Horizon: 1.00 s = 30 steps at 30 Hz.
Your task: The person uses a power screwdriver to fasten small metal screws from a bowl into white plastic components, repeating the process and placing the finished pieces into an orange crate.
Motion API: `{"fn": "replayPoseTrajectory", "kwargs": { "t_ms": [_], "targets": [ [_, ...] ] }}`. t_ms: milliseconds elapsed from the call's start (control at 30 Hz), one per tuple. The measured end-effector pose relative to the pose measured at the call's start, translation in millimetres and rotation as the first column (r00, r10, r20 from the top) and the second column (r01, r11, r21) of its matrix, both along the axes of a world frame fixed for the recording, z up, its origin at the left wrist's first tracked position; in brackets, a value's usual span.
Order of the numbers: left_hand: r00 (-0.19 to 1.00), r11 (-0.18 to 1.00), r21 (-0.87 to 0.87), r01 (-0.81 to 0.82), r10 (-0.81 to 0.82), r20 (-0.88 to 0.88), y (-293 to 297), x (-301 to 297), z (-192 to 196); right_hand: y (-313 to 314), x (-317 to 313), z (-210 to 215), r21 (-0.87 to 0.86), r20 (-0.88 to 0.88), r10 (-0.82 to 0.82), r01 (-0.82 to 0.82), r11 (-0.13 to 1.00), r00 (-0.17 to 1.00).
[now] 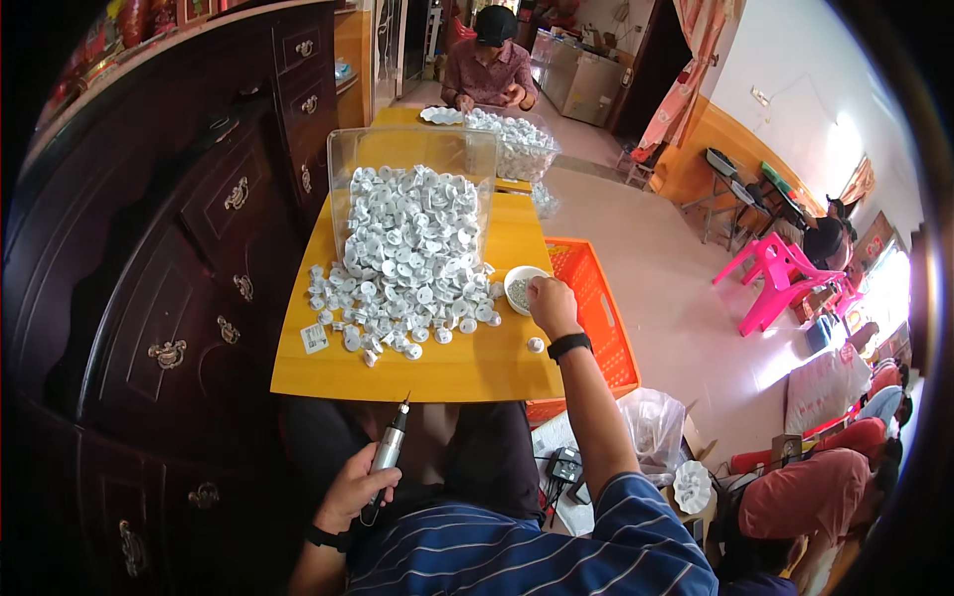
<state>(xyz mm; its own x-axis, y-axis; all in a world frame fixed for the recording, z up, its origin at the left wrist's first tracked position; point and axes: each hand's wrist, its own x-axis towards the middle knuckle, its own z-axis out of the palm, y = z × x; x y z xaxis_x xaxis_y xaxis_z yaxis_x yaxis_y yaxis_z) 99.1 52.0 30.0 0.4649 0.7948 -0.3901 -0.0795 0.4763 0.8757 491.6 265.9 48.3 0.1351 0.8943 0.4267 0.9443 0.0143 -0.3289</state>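
Note:
My left hand [350, 489] is wrapped round a silver-and-black electric screwdriver [390, 449], held over my lap with its bit pointing up near the table's front edge. At the right side of the yellow table [447, 375], my right hand [554, 306] reaches to a small white bowl [510, 302] of tiny metal pieces, perhaps screws. Its fingers are bent together at the rim, and their tips are partly hidden. A heap of white round plastic parts [417, 248] spills toward me out of a clear plastic bin [397, 149]. One loose part [536, 345] lies near my right wrist.
An orange plastic crate [601, 328] stands against the table's right side. Dark wooden drawers [179, 288] line the left. Across the table a person [489, 74] works beside another full clear bin [527, 149]. Pink plastic chairs [775, 273] and other people are at right.

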Motion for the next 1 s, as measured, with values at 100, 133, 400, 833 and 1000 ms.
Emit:
{"fn": "replayPoseTrajectory", "kwargs": {
  "t_ms": [100, 133, 400, 833, 1000],
  "targets": [
    [1.0, 1.0, 0.002, -0.017, 0.017, 0.025, 0.5, 0.1, -0.7, 30.8, 1.1, -6.3, -0.332, 0.2, -0.083, 0.147, 0.932, 0.976],
    [1.0, 1.0, -0.003, -0.012, 0.012, 0.022, 0.5, -0.2, -0.3, 37.4, 1.9, -12.8, -0.327, 0.199, -0.077, 0.141, 0.934, 0.977],
    [0.999, 0.999, -0.013, -0.039, 0.039, 0.004, -5.8, -7.3, -2.7, 40.7, -6.2, -14.0, -0.401, 0.289, -0.045, 0.164, 0.901, 0.956],
    [1.0, 1.0, 0.015, 0.025, -0.024, -0.017, 1.7, 3.6, -1.6, 30.0, 11.7, -21.9, -0.22, 0.022, -0.073, 0.076, 0.973, 0.997],
    [0.999, 0.999, 0.018, 0.039, -0.039, -0.018, 5.4, 7.9, -0.4, 30.9, 18.4, -23.2, 0.033, -0.136, 0.004, 0.0, 0.999, 0.991]
  ]
}}
